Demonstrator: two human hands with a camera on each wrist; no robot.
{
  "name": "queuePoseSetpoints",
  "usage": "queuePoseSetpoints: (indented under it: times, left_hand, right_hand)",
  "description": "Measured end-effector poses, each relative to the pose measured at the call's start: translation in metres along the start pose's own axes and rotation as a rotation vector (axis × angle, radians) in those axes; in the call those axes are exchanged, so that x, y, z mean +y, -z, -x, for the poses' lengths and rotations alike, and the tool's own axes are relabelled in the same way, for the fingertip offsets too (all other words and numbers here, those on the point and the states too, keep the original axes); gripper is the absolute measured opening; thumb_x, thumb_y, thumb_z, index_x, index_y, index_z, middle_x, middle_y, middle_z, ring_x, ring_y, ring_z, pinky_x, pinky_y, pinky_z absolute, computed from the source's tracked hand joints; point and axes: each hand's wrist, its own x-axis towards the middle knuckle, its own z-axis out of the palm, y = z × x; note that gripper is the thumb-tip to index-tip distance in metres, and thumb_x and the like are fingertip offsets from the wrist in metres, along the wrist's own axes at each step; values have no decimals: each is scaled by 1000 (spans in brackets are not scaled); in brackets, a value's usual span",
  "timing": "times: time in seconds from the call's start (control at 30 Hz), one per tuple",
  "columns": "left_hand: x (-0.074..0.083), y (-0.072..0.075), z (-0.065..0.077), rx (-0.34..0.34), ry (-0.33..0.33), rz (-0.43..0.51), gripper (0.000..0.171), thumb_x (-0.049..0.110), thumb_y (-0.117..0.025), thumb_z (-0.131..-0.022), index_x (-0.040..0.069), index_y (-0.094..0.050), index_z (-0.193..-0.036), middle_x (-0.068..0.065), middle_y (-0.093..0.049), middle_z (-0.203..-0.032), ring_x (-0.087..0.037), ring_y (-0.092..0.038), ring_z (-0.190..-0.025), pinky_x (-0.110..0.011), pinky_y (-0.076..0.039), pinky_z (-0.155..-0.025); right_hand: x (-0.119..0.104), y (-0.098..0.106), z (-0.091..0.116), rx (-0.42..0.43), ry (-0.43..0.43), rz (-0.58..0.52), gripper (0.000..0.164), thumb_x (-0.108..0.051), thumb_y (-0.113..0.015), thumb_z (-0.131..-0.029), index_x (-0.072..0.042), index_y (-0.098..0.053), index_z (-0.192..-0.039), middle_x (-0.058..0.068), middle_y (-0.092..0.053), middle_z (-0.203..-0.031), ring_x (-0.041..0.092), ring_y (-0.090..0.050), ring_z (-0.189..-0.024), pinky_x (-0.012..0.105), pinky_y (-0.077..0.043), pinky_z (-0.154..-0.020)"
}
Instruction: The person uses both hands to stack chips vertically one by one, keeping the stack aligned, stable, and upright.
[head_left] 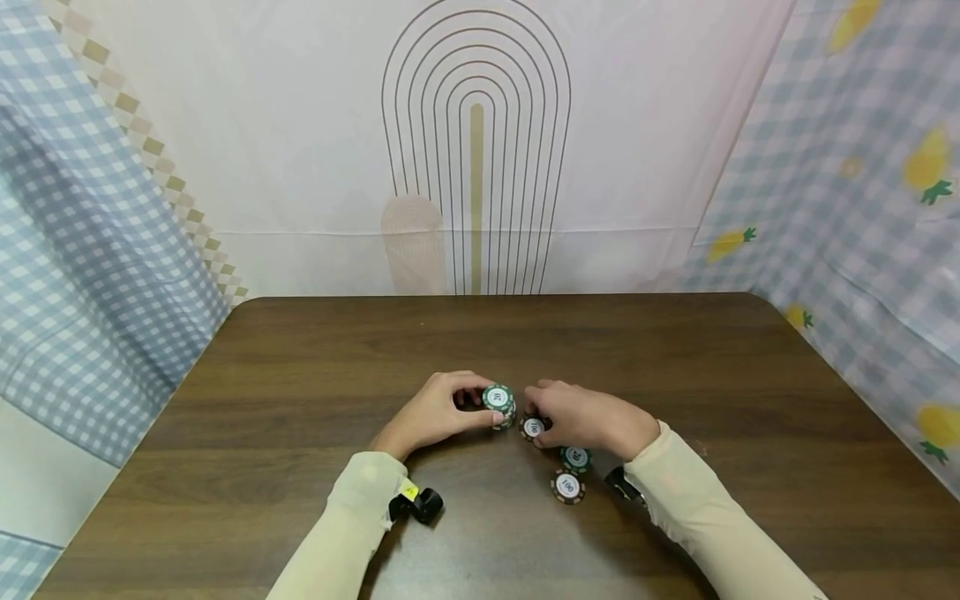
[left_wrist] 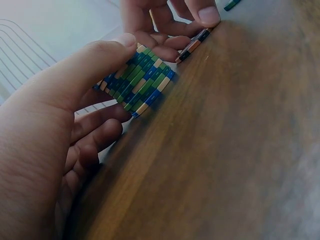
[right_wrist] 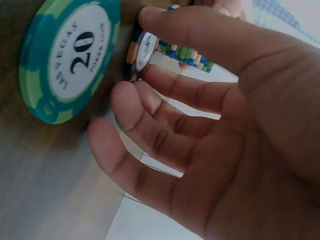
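Note:
A short stack of green poker chips (head_left: 498, 398) stands on the table, its sides banded in green, blue and cream in the left wrist view. My left hand (head_left: 435, 414) grips this stack between thumb and fingers. Just right of it, my right hand (head_left: 588, 417) pinches a black 100 chip (head_left: 532, 427) by its edges, thumb on one side and fingertips on the other. That chip lies flat, low at the tabletop. Below the right hand is a loose green 20 chip (head_left: 576, 457), large in the right wrist view. Nearer me rests another black 100 chip (head_left: 567, 486).
The brown wooden table (head_left: 330, 350) has rounded far corners. Behind it hangs a white cloth (head_left: 300, 150) with arch lines. Checked blue cloths (head_left: 97, 208) hang at both sides. A black wrist camera (head_left: 426, 506) sits at the left cuff.

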Motion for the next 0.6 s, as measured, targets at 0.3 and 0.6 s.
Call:
queuePoseSetpoints:
  times: [0.3,0.6]
  left_hand:
    - [-3,0,0,6,0,-11,39,36,-87,-89,18,-78,-122,9,-72,-100,-10,-63,-82,-28,-53,-73]
    - [-3,0,-1,-2,6,-12,40,36,-87,-89,17,-77,-122,9,-72,-101,-10,-64,-84,-29,-54,-74]
  right_hand:
    - [2,-7,-5,10,-53,69,38,-20,-75,-88,-4,-62,-121,14,-61,-121,23,-63,-95,44,-53,-80]
    - [6,-6,-5,5,-48,24,74,-23,-71,-91,8,-44,-151,30,-43,-157,40,-51,-141,55,-48,-108]
